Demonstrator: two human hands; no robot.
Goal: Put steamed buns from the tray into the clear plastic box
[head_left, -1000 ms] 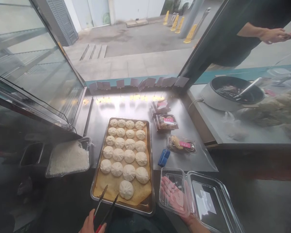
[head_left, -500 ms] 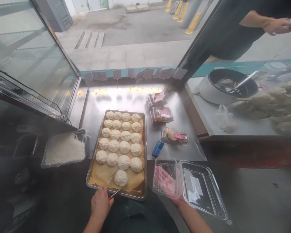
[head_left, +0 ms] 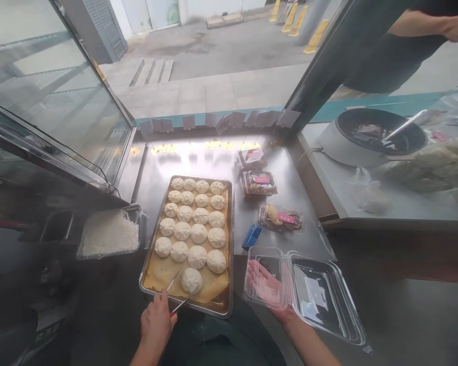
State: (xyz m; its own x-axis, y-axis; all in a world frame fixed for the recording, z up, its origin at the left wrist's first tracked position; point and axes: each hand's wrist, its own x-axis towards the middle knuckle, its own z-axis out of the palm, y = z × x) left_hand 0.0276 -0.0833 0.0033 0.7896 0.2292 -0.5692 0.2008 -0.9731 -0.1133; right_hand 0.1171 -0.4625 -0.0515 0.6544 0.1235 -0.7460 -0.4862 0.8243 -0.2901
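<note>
A: What is in the frame, from the big things down?

B: The steel counter [head_left: 209,162] fills the middle. On it, at centre, lies the tray [head_left: 232,244] with rows of white buns. To its left, a dish of rice [head_left: 109,233]. At right, a white pan [head_left: 370,137] on another table, and a person in a dark sleeve [head_left: 389,56] in the upper right corner.

A: And what has changed in the last second?

B: A second ago the tongs [head_left: 179,295] hung open below the tray, touching nothing. Now their two tips stand on both sides of the nearest bun [head_left: 191,279], at the lower edge of the tray. The left hand [head_left: 156,323] has moved up with them; its fingers are closed around the handles.

A: Is the bun lifted?

B: No, it lies on the yellow paper, alone below the last row. I cannot tell if the tips already press it.

A: The other hand?

B: The right hand [head_left: 269,292] is flat and open under the clear box [head_left: 303,292], lower right of the tray, as before. The lid lies open. The box is empty, so I judge the first bun for it is just being taken.
</note>
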